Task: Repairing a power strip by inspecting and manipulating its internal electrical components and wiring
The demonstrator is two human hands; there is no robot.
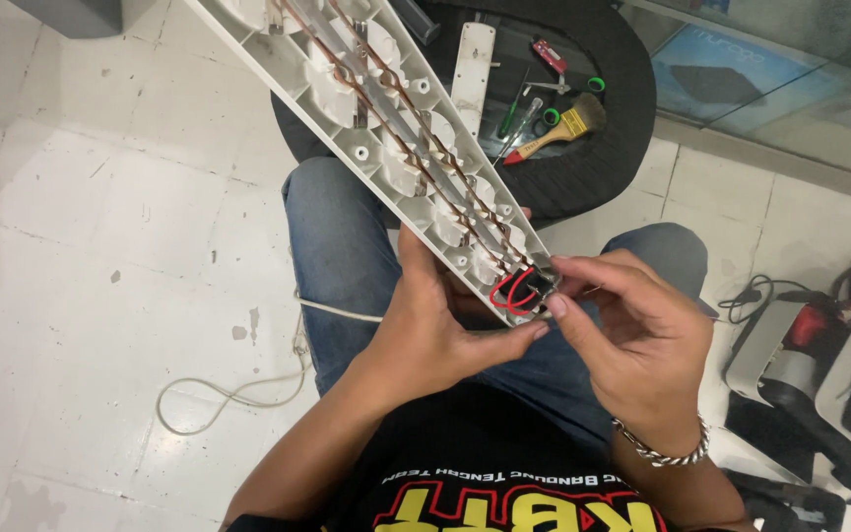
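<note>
My left hand (425, 330) grips the opened power strip (386, 128); right hand (632, 335) fingers pinch its red wires (512, 294), cover off, wiring unfinished.

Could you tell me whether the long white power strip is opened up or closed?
Open: the long white plastic power strip has no cover, baring copper rails and red wires.

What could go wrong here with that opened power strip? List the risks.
1. The red wires sit at the very end, under the right hand fingertips; a tug might loosen them.
2. The long open power strip is held by the left hand at one end only, so it may tip.
3. The bare metal strips could get bent.
</note>
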